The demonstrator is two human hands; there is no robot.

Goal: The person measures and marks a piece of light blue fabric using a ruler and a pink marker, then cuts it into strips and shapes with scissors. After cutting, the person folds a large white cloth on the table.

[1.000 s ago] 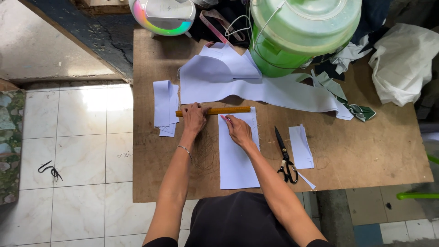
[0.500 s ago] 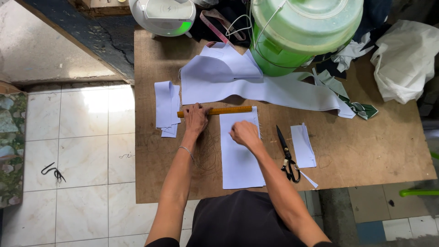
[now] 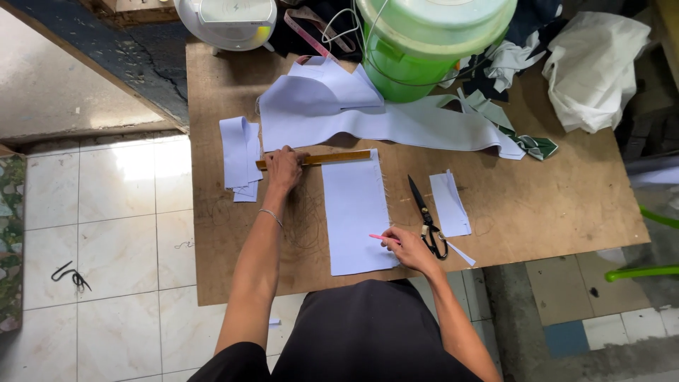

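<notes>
Where hands rest: one ruler (image 3: pixel 315 159), one pencil (image 3: pixel 384 238).

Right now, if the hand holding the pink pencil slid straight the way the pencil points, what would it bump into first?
The right hand holds the pink pencil pointing left across the white fabric rectangle. Going straight on, it would probably cross that fabric and first meet the left forearm, though depth is hard to judge.

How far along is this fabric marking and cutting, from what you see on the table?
Looks done: several cut pale strips lie stacked at the table's left, another cut piece beside the scissors. In hand: the left hand presses a wooden ruler on the top edge of a pale rectangle; the right hand holds a pink marker at its lower edge. Left: the large uncut cloth, probably.
</notes>
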